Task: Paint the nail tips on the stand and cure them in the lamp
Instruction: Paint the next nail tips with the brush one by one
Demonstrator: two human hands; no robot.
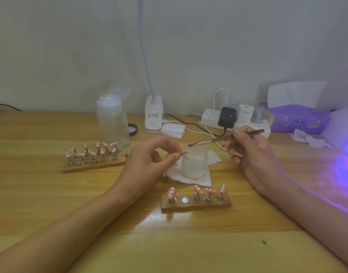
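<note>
Meanwhile left hand (149,154) pinches nail tip (185,153); right hand (250,146) holds brush (214,140).

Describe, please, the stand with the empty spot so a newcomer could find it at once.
On the wooden table, look nearer than the white jar standing on a tissue. The short wooden stand there holds four pink nail tips; unlike the fuller stand at the left, it shows one bare silver disc.

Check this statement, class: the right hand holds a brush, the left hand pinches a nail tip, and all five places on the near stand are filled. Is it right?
No. The head view shows the near stand with four nail tips; its second place from the left is empty. The right hand holds the brush and the left hand pinches a nail tip.
</note>
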